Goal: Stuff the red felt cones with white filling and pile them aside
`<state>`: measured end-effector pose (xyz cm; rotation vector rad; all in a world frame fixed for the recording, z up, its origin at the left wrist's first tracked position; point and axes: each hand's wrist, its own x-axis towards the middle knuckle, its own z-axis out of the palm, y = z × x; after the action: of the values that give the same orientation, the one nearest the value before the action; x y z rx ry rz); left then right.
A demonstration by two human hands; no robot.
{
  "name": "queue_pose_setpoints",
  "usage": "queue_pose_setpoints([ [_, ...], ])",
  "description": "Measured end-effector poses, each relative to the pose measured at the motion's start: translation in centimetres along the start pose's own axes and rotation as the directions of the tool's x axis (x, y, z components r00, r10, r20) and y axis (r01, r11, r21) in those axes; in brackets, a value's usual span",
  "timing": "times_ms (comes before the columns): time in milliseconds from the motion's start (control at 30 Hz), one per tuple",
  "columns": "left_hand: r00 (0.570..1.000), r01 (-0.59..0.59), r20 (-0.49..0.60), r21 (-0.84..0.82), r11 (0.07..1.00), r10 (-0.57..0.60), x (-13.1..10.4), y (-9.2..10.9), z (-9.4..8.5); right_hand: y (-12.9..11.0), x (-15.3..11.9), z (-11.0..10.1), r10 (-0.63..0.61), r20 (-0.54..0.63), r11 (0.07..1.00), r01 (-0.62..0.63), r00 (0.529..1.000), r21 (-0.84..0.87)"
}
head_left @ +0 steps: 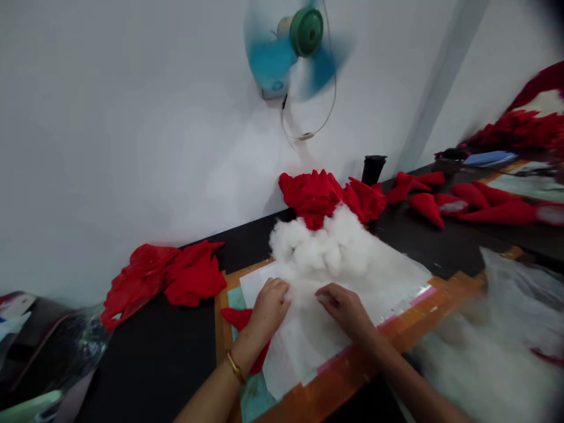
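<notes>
In the head view, white, fluffy fibre stuffing (326,249) lies heaped at the centre of the frame on a white, flat sheet (286,367). Below the heap, the left hand (272,298) and right hand (346,305) are slightly apart, fingers curled narrow, each pinching wisps of it. A red, pointed cloth piece (238,318) lies partly beneath the left forearm. Red, crumpled fabric (311,191) sits behind the heap, on the black, flat-topped table (145,358).

Stuffing (326,249) lies on paper (286,364), a cloth heap (311,194) behind it, cones (500,212) to the right, the fan (307,32) above.
</notes>
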<state>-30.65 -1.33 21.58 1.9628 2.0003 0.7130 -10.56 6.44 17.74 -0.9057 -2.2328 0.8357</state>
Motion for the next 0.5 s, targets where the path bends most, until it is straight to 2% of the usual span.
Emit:
queue_pose_setpoints([
  [67, 0.996, 0.044, -0.069, -0.064, 0.997, -0.048, 0.1, -0.2, -0.2, 0.3, -0.1, -0.6, 0.015, 0.026, 0.998, -0.016, 1.000, 0.066],
  [133, 0.986, 0.097, -0.110, -0.250, 0.963, -0.127, 0.2, 0.0, -0.1, -0.1, -0.2, -0.7, 0.039, 0.062, 0.990, -0.047, 0.997, 0.135],
  [200, 0.974, 0.134, -0.093, -0.493, 0.859, -0.205, 0.3, 0.4, 0.3, -1.0, -0.2, -0.2, 0.055, 0.069, 0.978, -0.068, 0.996, 0.198],
  [267, 0.971, 0.147, -0.050, -0.640, 0.754, -0.232, 0.4, 1.1, 0.8, -2.0, -0.1, 0.5, 0.058, 0.024, 0.965, -0.062, 0.998, 0.256],
  [333, 0.971, 0.147, -0.047, -0.661, 0.736, -0.236, 0.2, 1.6, 1.0, -2.7, 0.2, 1.0, 0.075, -0.038, 0.949, -0.060, 0.996, 0.309],
  [500, 0.961, 0.174, -0.108, -0.487, 0.856, -0.256, -0.4, 1.4, -0.2, -2.3, 0.9, 0.9, 0.173, -0.070, 0.926, -0.138, 0.982, 0.352],
])
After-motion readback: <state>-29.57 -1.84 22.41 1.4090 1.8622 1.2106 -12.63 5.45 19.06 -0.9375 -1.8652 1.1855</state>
